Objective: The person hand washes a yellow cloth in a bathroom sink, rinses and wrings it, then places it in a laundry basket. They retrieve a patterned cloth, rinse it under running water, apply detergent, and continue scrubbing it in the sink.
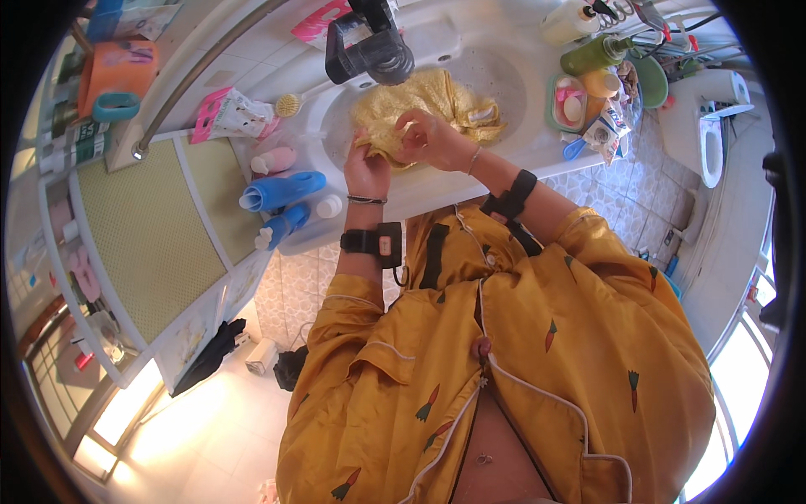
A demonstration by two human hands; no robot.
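Observation:
A wet-looking yellow textured cloth (428, 94) lies bunched in a white basin (497, 75). At the cloth's near left end, my left hand (368, 167) grips its edge between fingers and thumb. My right hand (434, 140) is just to the right, with bent fingers against the cloth's near side; whether it pinches the fabric is hard to tell. The cloth's right end is folded over and shows a small white patch. Both forearms wear black straps, the left one with a small box.
Blue bottles (283, 191), a pink bottle (274, 160) and a round brush (289, 105) stand or lie left of the basin. On its right are a green pump bottle (595, 55) and a soap box (567, 104). A black device (368, 44) overhangs the far side.

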